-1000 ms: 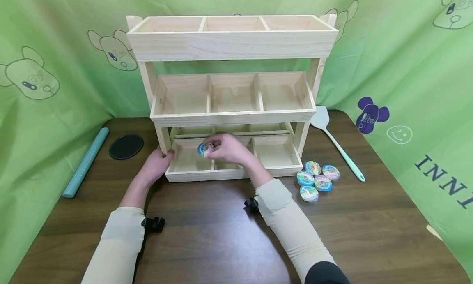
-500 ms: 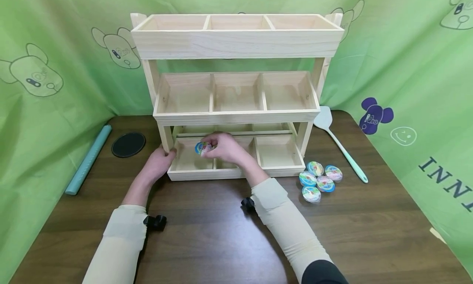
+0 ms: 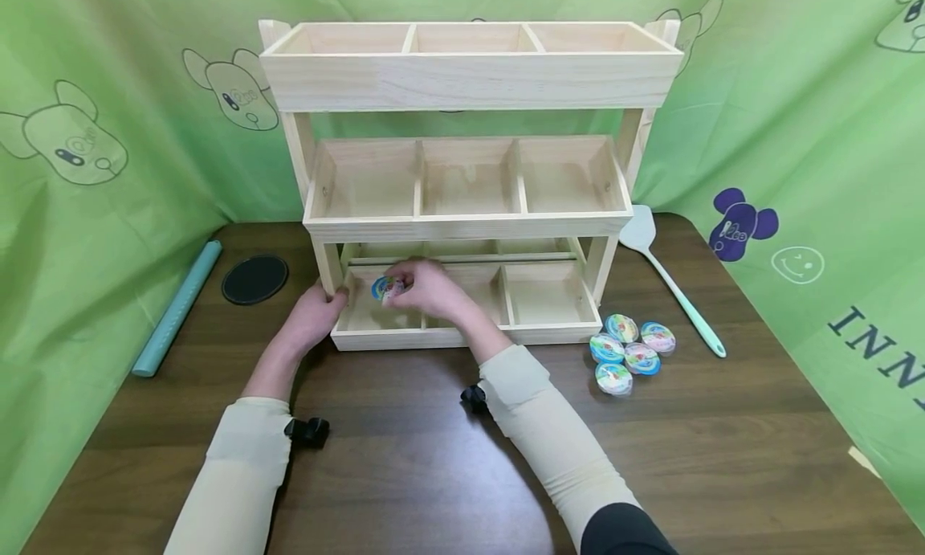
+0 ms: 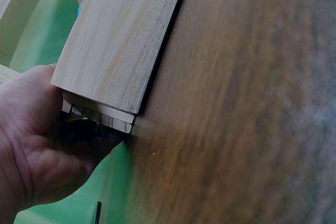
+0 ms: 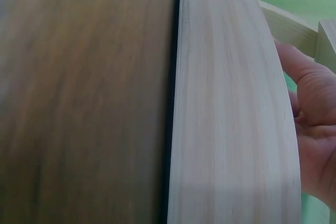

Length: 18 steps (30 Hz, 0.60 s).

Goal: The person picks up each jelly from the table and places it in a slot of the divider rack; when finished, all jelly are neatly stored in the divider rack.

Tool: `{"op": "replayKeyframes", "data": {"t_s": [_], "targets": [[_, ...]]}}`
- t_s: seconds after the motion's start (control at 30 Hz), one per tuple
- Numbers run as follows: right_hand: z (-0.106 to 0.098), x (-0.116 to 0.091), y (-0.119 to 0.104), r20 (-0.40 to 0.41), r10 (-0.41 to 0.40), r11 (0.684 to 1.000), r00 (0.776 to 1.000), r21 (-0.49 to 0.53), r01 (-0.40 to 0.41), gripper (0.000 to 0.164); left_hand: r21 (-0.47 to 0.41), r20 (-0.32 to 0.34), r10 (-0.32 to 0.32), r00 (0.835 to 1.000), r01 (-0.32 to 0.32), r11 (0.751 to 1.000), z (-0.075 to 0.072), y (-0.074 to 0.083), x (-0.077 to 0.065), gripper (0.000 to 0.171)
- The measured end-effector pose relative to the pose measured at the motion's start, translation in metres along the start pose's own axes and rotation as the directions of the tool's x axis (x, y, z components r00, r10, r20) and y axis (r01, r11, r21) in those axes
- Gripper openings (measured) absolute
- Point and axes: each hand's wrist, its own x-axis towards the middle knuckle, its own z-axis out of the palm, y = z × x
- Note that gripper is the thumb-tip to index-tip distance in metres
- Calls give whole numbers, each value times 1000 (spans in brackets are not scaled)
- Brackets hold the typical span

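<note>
A three-tier pale wooden shelf (image 3: 470, 81) stands on the table, each tier split by dividers. At its lower left corner my left hand (image 3: 311, 318) grips the shelf, and in the left wrist view the thumb and palm (image 4: 37, 140) wrap the end of the bottom tray. My right hand (image 3: 432, 290) pinches a small jelly cup (image 3: 383, 288) with a blue, printed lid, over the left compartment of the bottom tray (image 3: 462, 337). The right wrist view shows the right hand (image 5: 317, 114) behind the tray's front board, which hides the cup. Several similar jelly cups (image 3: 641, 358) sit right of the shelf.
A white spatula (image 3: 679, 286) with a mint handle lies at the right. On the left are a blue-green roll (image 3: 177, 310) and a black round disc (image 3: 255, 279). A green printed curtain (image 3: 824, 137) surrounds the brown table (image 3: 405, 459) at the back and sides.
My right hand has shifted a little left with the jelly cup, farther into the left compartment. The left hand keeps its grip at the shelf's corner. The head view has moved slightly.
</note>
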Motion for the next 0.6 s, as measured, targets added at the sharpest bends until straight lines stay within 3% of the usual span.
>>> {"op": "replayKeyframes", "data": {"t_s": [0.6], "targets": [[19,14,-8,-10,-16,1000,1000,-24,16,48,4,-18,9,1000,-8,1000,0,0,1,54]]}}
